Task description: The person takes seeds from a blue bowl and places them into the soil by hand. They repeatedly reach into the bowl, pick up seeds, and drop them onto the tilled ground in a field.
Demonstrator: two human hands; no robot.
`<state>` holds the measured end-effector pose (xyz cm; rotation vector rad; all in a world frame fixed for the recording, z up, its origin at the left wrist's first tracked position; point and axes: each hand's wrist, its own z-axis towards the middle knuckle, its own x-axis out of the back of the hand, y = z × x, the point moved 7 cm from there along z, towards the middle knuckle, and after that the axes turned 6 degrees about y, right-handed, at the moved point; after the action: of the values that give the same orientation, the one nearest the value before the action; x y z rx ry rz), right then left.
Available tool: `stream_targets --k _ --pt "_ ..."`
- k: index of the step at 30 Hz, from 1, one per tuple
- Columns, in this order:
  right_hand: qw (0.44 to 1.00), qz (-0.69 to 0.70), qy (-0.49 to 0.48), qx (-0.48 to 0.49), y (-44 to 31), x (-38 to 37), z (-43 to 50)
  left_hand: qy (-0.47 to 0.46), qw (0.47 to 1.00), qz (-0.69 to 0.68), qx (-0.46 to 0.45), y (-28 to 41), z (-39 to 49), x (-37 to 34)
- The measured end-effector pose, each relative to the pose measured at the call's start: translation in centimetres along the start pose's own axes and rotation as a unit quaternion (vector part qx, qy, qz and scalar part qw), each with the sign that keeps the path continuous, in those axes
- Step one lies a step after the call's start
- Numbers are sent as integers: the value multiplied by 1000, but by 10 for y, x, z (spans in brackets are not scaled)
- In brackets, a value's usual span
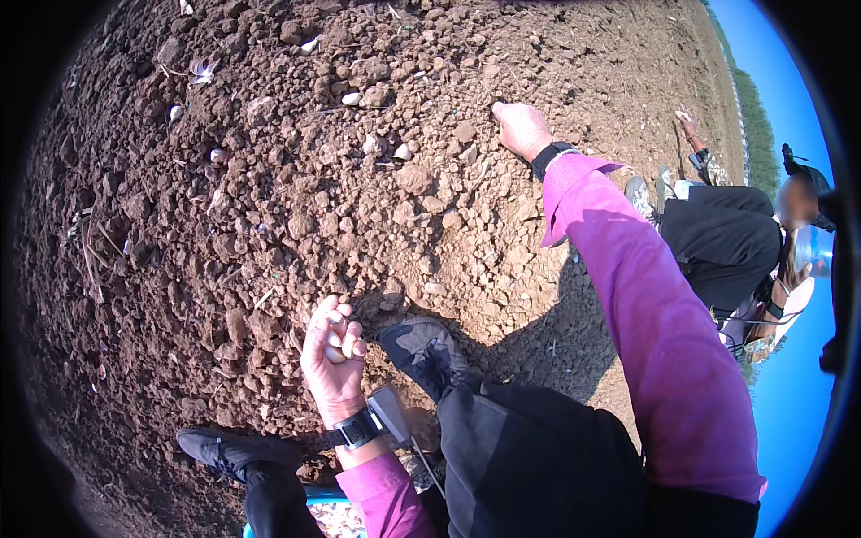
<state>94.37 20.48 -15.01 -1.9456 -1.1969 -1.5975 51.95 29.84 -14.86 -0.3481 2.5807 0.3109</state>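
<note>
My left hand [334, 353] is palm up above the soil near my shoe, its fingers curled around several pale garlic cloves [334, 354]. My right hand [522, 129] reaches out to the upper right, its fingertips at the cloddy brown soil [417, 87]; what lies between them is hidden. Left of it, single pale cloves sit apart in the soil, one [403, 152] nearest, another [351, 99] farther up and one [218, 156] more to the left.
A blue-rimmed container [326, 499] of pale pieces stands between my legs, partly behind my left sleeve. My shoes [420, 353] rest on the soil. At the right sits another person [720, 235] in dark trousers, beside my right arm. Dry stalks [91, 252] lie at the left.
</note>
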Motion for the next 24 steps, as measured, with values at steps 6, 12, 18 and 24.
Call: stream_targets --k 6,12,18,24 --pt "998 -30 36 -41 -19 24 -12 -79 993 -78 30 -8 -8 -25" --pt "901 305 196 237 -166 112 -114 -56 995 -80 22 -5 -11 -24" --pt "840 355 94 398 -262 119 -150 -41 996 -39 73 -17 -3 -7" --pt "864 221 -36 451 -281 95 -155 29 996 54 67 -24 -3 0"
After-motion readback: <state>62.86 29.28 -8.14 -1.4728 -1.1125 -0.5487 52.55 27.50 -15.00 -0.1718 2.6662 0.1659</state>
